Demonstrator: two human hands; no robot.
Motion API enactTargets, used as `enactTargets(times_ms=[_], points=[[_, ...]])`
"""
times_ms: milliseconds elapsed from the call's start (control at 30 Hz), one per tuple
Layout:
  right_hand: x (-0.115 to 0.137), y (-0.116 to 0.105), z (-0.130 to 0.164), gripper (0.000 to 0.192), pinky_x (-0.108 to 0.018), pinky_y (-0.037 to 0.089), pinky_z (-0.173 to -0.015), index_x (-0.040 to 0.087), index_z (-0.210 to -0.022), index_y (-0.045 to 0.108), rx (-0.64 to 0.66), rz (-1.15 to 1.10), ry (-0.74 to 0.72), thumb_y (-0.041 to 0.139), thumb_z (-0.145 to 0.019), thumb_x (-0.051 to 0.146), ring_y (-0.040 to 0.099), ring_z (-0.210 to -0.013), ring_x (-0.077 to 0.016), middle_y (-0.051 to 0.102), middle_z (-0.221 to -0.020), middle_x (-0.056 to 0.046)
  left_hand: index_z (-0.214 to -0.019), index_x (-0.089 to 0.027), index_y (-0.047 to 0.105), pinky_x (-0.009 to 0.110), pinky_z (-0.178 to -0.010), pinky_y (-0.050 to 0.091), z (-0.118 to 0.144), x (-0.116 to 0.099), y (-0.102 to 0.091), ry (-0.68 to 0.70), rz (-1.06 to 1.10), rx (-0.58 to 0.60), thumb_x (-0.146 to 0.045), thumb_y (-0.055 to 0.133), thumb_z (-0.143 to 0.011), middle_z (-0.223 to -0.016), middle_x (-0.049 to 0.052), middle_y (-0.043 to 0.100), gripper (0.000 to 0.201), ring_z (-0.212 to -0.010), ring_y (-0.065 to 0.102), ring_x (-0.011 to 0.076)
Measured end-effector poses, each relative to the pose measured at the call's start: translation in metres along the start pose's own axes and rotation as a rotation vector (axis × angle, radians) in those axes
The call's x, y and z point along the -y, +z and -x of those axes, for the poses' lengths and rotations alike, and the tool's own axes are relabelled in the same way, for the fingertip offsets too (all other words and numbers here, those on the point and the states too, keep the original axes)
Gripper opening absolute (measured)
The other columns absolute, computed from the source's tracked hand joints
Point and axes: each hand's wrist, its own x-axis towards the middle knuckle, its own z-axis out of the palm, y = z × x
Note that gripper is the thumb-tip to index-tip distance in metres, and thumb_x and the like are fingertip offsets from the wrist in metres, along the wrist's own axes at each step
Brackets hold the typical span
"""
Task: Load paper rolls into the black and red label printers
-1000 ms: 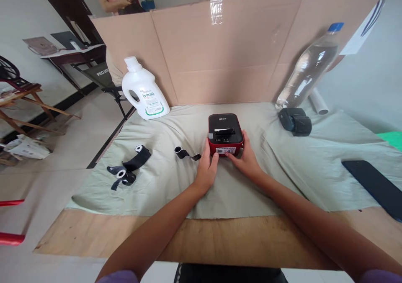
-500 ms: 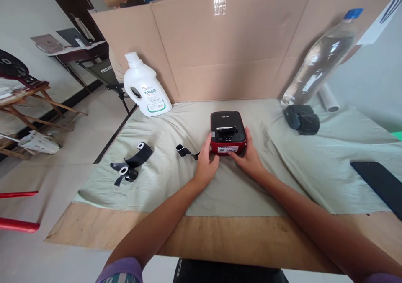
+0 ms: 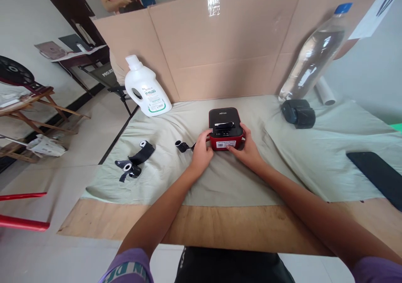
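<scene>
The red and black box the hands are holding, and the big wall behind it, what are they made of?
The red and black box looks like smooth plastic: its black top is faintly shiny and its corners are rounded. The wall looks like brown cardboard, dull, with fold creases and a strip of clear tape.

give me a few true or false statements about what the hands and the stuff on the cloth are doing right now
1. Both hands touch the red and black box. True: the left hand is at its left side, the right hand at its right and front.
2. The white jug lies on its side. False: it stands upright at the cardboard wall.
3. The clear bottle has a blue cap. True.
4. The black phone sits left of the box. False: it lies far right on the cloth.
5. The black rolls lie left of the left hand, apart from it. True.
6. The right hand holds the small dark device. False: that device sits untouched by the bottle.
</scene>
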Motion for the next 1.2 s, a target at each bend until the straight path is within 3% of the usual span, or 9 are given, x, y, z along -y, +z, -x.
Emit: enactTargets(times_ms=[300, 500, 567, 700, 833, 900, 967, 1067, 1200], points=[[0.000, -0.006, -0.004, 0.100, -0.049, 0.053, -0.095, 0.023, -0.155, 0.026, 0.003, 0.182, -0.033, 0.079, -0.073, 0.044, 0.064, -0.110, -0.0304, 0.058, -0.137, -0.016, -0.122, -0.021, 0.056, 0.039, -0.107, 0.049, -0.006, 0.004, 0.003, 0.060, 0.028, -0.068, 0.007, 0.039, -0.059, -0.123, 0.007, 0.063, 0.072, -0.118, 0.060, 0.0214], [-0.005, -0.005, -0.002, 0.105, -0.052, 0.050, -0.100, 0.021, -0.159, 0.021, 0.027, 0.188, -0.045, 0.076, -0.076, 0.054, 0.062, -0.117, -0.0322, 0.056, -0.142, -0.018, -0.133, -0.021, 0.053, 0.039, -0.109, 0.047, -0.001, 0.011, 0.010, 0.046, 0.038, -0.083, 0.006, 0.041, -0.062, -0.133, 0.008, 0.058, 0.076, -0.118, 0.059, 0.0213], [-0.008, -0.007, -0.004, 0.099, -0.054, 0.042, -0.111, 0.021, -0.160, 0.017, 0.038, 0.166, -0.096, 0.066, -0.083, 0.061, 0.052, -0.133, -0.0328, 0.046, -0.153, -0.018, -0.138, -0.021, 0.051, 0.039, -0.109, 0.046, 0.002, 0.012, 0.011, 0.054, 0.033, -0.083, 0.005, 0.042, -0.065, -0.136, 0.008, 0.057, 0.079, -0.119, 0.059, 0.0216], [0.000, -0.017, -0.017, 0.076, -0.052, 0.025, -0.122, 0.021, -0.161, 0.021, 0.045, 0.193, -0.173, 0.028, -0.099, 0.065, 0.031, -0.150, -0.0288, 0.028, -0.166, -0.012, -0.145, -0.024, 0.047, 0.042, -0.111, 0.045, 0.005, 0.013, 0.010, 0.067, 0.035, -0.067, 0.003, 0.044, -0.068, -0.144, 0.008, 0.052, 0.082, -0.122, 0.057, 0.0229], [0.021, -0.027, -0.040, 0.070, -0.050, 0.024, -0.123, 0.027, -0.161, 0.024, 0.049, 0.241, -0.087, 0.013, -0.101, 0.062, 0.032, -0.150, -0.0247, 0.031, -0.165, -0.004, -0.148, -0.026, 0.044, 0.044, -0.113, 0.043, 0.006, 0.013, 0.009, 0.060, 0.042, -0.055, 0.003, 0.044, -0.069, -0.147, 0.008, 0.050, 0.085, -0.126, 0.056, 0.0239], [0.029, -0.027, -0.051, 0.066, -0.048, 0.026, -0.123, 0.026, -0.160, 0.028, 0.044, 0.249, -0.053, 0.016, -0.102, 0.058, 0.036, -0.148, -0.0233, 0.036, -0.163, -0.003, -0.148, -0.027, 0.045, 0.044, -0.113, 0.043, 0.006, 0.014, 0.009, 0.060, 0.047, -0.054, 0.003, 0.044, -0.069, -0.147, 0.008, 0.050, 0.084, -0.128, 0.055, 0.0239], [0.034, -0.025, -0.058, 0.062, -0.046, 0.028, -0.122, 0.022, -0.153, 0.044, 0.040, 0.277, -0.071, 0.026, -0.102, 0.053, 0.041, -0.145, -0.0235, 0.042, -0.159, -0.005, -0.148, -0.027, 0.045, 0.044, -0.113, 0.043, 0.006, 0.014, 0.008, 0.061, 0.051, -0.049, 0.003, 0.044, -0.069, -0.146, 0.008, 0.051, 0.084, -0.128, 0.055, 0.0239], [0.041, -0.018, -0.069, 0.046, -0.045, 0.038, -0.116, 0.019, -0.127, 0.070, 0.083, 0.389, -0.116, 0.041, -0.099, 0.042, 0.051, -0.134, -0.0262, 0.064, -0.139, -0.007, -0.149, -0.027, 0.044, 0.043, -0.112, 0.044, 0.006, 0.013, 0.008, 0.056, 0.059, -0.036, 0.003, 0.044, -0.069, -0.145, 0.008, 0.051, 0.085, -0.125, 0.057, 0.0233], [0.052, -0.011, -0.100, 0.033, -0.043, 0.047, -0.103, 0.021, -0.112, 0.077, 0.345, 0.613, -0.060, 0.053, -0.090, 0.026, 0.063, -0.116, -0.0284, 0.075, -0.115, -0.007, -0.148, -0.027, 0.046, 0.041, -0.112, 0.045, 0.007, 0.011, 0.007, 0.047, 0.071, -0.036, 0.003, 0.044, -0.069, -0.143, 0.008, 0.052, 0.084, -0.123, 0.058, 0.0226]])
